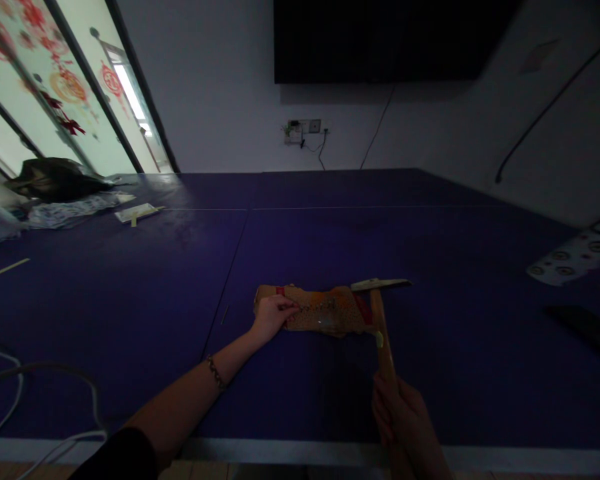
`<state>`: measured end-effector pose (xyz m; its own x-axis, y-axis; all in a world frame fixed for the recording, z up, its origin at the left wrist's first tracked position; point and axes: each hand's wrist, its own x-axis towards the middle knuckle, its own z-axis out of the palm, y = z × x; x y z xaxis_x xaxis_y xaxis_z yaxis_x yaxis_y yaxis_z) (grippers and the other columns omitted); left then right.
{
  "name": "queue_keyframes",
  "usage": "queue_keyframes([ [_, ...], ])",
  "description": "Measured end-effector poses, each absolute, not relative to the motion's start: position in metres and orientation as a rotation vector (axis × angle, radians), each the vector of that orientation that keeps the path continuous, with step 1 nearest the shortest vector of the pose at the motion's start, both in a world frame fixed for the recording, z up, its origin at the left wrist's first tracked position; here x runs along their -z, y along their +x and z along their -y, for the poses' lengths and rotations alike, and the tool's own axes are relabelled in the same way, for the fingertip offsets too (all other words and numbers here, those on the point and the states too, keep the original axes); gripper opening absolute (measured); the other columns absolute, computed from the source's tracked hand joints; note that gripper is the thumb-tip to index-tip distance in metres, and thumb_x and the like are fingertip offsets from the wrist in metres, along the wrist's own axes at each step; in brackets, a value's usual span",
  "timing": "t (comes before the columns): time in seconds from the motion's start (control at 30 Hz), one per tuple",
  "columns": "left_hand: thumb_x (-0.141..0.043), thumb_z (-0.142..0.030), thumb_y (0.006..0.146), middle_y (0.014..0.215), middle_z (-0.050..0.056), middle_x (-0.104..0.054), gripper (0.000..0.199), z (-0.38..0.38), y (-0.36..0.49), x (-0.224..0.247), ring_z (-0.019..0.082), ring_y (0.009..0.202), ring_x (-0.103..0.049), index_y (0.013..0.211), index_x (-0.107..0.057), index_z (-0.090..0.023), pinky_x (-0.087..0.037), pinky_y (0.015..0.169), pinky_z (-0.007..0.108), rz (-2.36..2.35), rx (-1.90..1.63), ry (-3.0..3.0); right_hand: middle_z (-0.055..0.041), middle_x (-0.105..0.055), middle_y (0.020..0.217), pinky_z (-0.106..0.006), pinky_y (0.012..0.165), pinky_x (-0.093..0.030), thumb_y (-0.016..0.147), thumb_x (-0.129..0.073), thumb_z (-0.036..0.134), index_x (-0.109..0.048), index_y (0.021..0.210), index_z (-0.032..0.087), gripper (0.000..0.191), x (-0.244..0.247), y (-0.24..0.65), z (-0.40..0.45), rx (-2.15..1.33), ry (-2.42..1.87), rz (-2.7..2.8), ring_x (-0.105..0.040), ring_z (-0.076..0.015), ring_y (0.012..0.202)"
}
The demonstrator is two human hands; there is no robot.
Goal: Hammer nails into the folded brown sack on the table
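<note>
A brown cardboard piece (325, 321), with red and orange patches, lies on the purple table (300, 247). A row of small dark bits, possibly nails, runs along its middle. My left hand (275, 315) rests on its left part, thumb and fingers pinched together at the end of that row. What they pinch is too small to make out. In my right hand (403, 413) is the wooden handle of a hammer (384, 337). The hammer's long, narrow head lies just beyond the cardboard's far right corner. A thin nail-like piece (225, 315) lies left of the cardboard.
White and grey cables (95, 393) loop over the near left edge. Plastic packs (70, 212) and a dark bag (55, 179) sit at the far left, near a white packet (137, 212). On the right are a patterned pouch (570, 257) and a dark flat object (585, 327).
</note>
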<state>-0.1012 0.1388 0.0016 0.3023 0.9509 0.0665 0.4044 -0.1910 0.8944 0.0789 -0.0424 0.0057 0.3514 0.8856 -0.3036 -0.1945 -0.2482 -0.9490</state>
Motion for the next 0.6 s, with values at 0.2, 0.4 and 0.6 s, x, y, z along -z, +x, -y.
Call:
queue_keyframes([
  [0.2,-0.064,-0.021,0.071,0.051,-0.003,-0.057,0.009,-0.1367,-0.1035,-0.0044,0.006,0.040,-0.051,0.070,-0.066,-0.012,-0.041,0.039,0.015,-1.175,-0.872,1.767,0.0100,-0.037,0.033,-0.017,0.022,-0.029,0.063,-0.059,0.060,-0.041,0.053,0.019,0.046,-0.0003,0.0810,0.0436,-1.185,-1.460,0.666,-0.031,-0.0039,0.021],
  [0.4,-0.064,-0.019,0.070,0.058,-0.001,-0.061,0.007,-0.1361,-0.1031,-0.0051,0.008,0.046,-0.055,0.068,-0.067,-0.013,-0.041,0.040,0.015,-1.169,-0.826,1.850,0.0097,-0.038,0.033,-0.016,0.023,-0.028,0.066,-0.058,0.058,-0.042,0.053,0.019,0.044,0.0003,0.0818,0.0429,-1.163,-1.453,0.695,-0.032,-0.0041,0.022],
  [0.6,-0.064,-0.019,0.069,0.069,0.002,-0.065,0.007,-0.1377,-0.1025,-0.0043,0.008,0.047,-0.056,0.068,-0.068,-0.013,-0.044,0.043,0.017,-1.129,-0.824,1.848,0.0097,-0.035,0.032,-0.016,0.022,-0.027,0.063,-0.059,0.060,-0.041,0.050,0.019,0.046,-0.0050,0.0784,0.0411,-1.149,-1.469,0.678,-0.031,-0.0037,0.021],
])
